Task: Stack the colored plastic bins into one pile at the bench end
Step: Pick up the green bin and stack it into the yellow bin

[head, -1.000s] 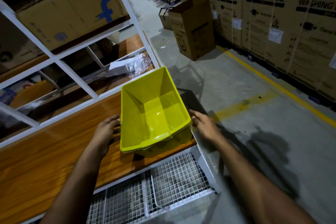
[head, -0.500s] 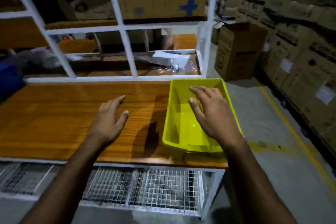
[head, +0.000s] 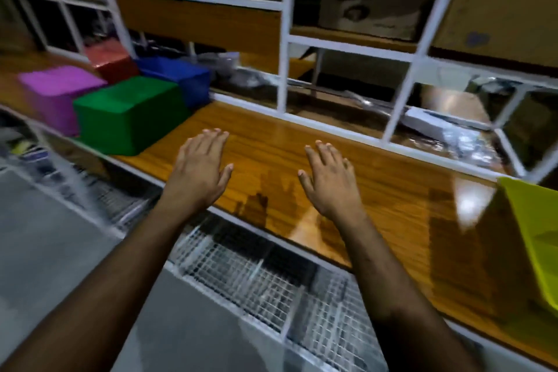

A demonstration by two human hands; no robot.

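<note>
The yellow bin point(head: 536, 238) sits upright at the right end of the wooden bench point(head: 392, 190), partly cut off by the frame edge. At the left, several bins lie upside down in a cluster: green point(head: 126, 112) nearest, purple point(head: 57, 93) beside it, red point(head: 111, 60) and blue point(head: 181, 78) behind. My left hand point(head: 200, 169) and my right hand point(head: 329, 181) hover over the middle of the bench, palms down, fingers spread, holding nothing. The green bin is a short way left of my left hand.
A white metal rack frame point(head: 283, 45) rises behind the bench, with cardboard boxes point(head: 498, 15) on upper shelves and plastic-wrapped items point(head: 447, 130) behind it. A wire mesh shelf point(head: 271, 275) runs under the bench. Grey floor point(head: 45, 235) lies at lower left.
Both hands have let go of the yellow bin, left at the bench's right end, and moved left over the bench middle. The view swung left, bringing the other bins into sight.
</note>
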